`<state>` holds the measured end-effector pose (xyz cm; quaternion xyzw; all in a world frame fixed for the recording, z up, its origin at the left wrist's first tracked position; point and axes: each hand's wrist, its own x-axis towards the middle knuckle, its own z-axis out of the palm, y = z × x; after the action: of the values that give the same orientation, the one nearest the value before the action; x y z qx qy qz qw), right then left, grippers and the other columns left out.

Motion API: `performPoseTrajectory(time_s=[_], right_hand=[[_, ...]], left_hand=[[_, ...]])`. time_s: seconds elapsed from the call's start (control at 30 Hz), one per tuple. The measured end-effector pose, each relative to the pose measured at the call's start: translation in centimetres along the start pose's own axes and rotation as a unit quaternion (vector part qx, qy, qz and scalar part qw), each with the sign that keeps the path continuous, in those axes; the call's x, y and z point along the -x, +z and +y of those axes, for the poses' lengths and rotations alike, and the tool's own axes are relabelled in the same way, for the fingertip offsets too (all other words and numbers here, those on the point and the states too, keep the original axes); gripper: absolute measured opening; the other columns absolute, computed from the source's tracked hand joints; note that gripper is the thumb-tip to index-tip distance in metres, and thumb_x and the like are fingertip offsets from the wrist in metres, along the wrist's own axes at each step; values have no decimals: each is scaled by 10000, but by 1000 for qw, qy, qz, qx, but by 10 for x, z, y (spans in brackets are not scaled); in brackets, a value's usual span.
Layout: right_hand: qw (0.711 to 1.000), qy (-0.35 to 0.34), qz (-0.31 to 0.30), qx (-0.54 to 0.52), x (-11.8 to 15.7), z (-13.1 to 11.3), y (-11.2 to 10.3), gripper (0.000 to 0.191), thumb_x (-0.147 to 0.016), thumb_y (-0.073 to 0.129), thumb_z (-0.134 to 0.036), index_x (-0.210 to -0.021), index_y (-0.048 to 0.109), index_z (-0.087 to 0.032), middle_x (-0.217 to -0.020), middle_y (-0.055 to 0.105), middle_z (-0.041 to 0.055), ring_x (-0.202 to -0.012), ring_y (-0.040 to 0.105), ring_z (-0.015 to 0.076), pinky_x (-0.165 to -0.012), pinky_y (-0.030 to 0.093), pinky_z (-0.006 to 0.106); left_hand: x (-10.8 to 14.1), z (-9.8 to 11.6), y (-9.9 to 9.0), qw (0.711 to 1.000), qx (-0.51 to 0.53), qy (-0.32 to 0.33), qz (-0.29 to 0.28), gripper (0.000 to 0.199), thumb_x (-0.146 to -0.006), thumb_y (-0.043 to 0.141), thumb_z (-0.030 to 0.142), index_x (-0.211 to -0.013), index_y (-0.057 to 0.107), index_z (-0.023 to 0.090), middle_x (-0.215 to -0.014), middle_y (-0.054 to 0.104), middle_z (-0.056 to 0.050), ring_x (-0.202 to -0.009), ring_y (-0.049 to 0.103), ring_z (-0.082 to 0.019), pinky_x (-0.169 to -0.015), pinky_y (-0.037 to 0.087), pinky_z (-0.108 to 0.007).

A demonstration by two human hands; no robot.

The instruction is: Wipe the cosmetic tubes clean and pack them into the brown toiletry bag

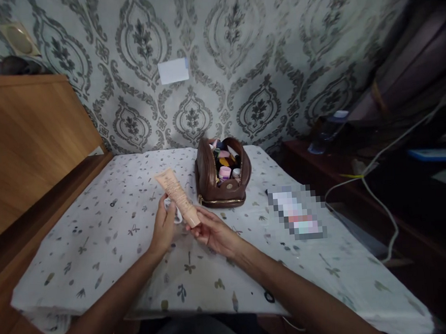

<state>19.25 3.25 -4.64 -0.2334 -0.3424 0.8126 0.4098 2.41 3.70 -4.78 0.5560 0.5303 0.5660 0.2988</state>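
Note:
A peach-coloured squeeze tube point(177, 193) with small print is held tilted above the cloth, its flat end up and left. My right hand point(214, 231) grips it by the cap end at the lower right. My left hand point(165, 224) is closed at the tube's left side, thumb and fingertips against it; part of its fingers is hidden. A small white curved thing point(178, 217) shows between the left hand and the tube; its kind is unclear. Beyond the hands stands a brown toiletry bag point(225, 193), unzipped, with a pink-lidded jar point(225, 173) and several other cosmetics inside.
A white patterned cloth point(109, 236) covers the table. A pixelated flat object point(297, 212) lies right of the bag. A wooden panel point(23, 150) borders the left. On the right are a clear bottle point(327, 131) and a white cable point(393, 221). A patterned wall point(191, 103) stands behind.

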Motion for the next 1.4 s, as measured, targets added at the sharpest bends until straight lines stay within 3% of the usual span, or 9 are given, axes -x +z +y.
performPoseTrajectory(time_s=[0.17,0.37,0.47,0.67,0.8,0.93,1.03,1.17,1.4], right_hand=[[998,7,-7,59,0,5,-3,673,-712,806,-576,-1232,559,-228,-785,717,33,-565,556,97,-500,308,186],[979,-62,-24,194,-2,14,-5,713,-766,742,-630,-1312,529,-224,-795,653,-4,-588,569,104,-511,373,201],[961,-104,-26,254,-4,21,-6,720,-806,686,-659,-1360,489,-242,-808,600,-18,-596,586,112,-517,411,212],[917,-212,13,337,2,25,-4,738,-903,596,-594,-1525,335,-295,-888,632,18,-663,589,155,-542,474,257],[878,-186,61,436,8,19,-2,700,-909,616,-500,-1525,366,-282,-712,589,-39,-551,497,134,-544,462,260],[840,-200,61,501,11,0,0,729,-824,714,-365,-1489,430,-268,-690,575,-62,-602,519,133,-599,437,248],[852,-221,22,475,14,-17,-1,682,-775,736,-299,-1419,513,-268,-868,635,-16,-723,564,148,-636,449,248],[895,-241,21,375,13,-27,-3,491,-859,649,-468,-1296,609,-248,-1044,628,48,-872,572,176,-631,453,241],[904,-237,104,342,6,-23,9,504,-846,639,-622,-1141,652,-213,-919,621,34,-785,538,158,-578,437,230]], left_hand=[[-27,11,-6,978,156,-101,92,433,-886,583,624,-1018,610,212,-765,575,21,-694,575,-129,-614,461,-212],[-45,36,-9,959,231,-116,119,504,-829,633,622,-1104,597,201,-979,698,-63,-946,674,-212,-648,494,-241],[-29,40,2,967,215,-105,84,580,-830,597,688,-1143,573,201,-1015,692,-82,-927,687,-220,-622,509,-246],[18,34,22,987,96,-67,-112,511,-826,689,525,-1197,486,239,-940,656,-9,-825,679,-185,-681,556,-279],[24,30,17,987,32,-22,-156,453,-892,611,467,-1255,474,233,-1081,658,-50,-1041,656,-218,-906,545,-343],[17,35,6,980,-9,12,-200,478,-902,599,463,-1297,476,223,-1121,663,-76,-1062,652,-237,-931,532,-353],[10,41,0,971,-26,16,-239,547,-885,616,488,-1336,463,219,-925,674,-38,-813,673,-214,-709,555,-306],[2,49,0,960,-27,-17,-278,582,-866,601,562,-1307,475,204,-601,549,64,-440,473,-139,-431,392,-247],[2,46,13,975,-14,-8,-220,426,-890,527,625,-1007,577,219,-686,639,-3,-592,603,-197,-517,451,-276]])
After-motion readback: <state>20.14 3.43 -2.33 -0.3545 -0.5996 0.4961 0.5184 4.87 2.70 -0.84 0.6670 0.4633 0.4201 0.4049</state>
